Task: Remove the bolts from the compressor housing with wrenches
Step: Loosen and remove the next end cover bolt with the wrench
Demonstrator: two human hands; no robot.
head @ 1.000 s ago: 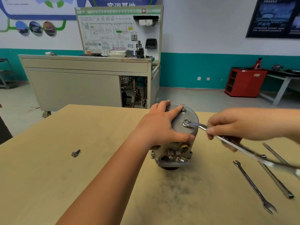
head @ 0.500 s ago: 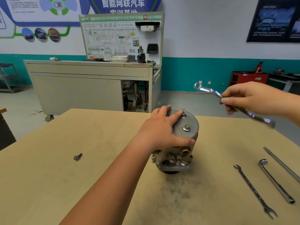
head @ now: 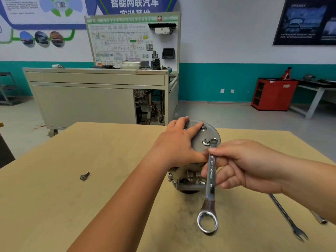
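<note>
Two grips: both work at the compressor housing [head: 199,136], which stands mid-counter [head: 72,197].
Left grip [head: 177,144]: laid flat on the housing's top plate, fingers straight, holding nothing.
Right grip [head: 243,166]: fingers curled round the wrench [head: 211,180] at mid-shank, just right of the housing.
Wrench ends: the open end is far, just beside the bolt [head: 206,142] at the plate's right edge; whether it is seated cannot be told. The ring end is near.
Loose bolt [head: 84,176]: on the counter, well left.
Spare wrench [head: 287,215]: on the counter, near right.

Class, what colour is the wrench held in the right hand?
The wrench is shiny silver metal, seen best in the head view.
</note>
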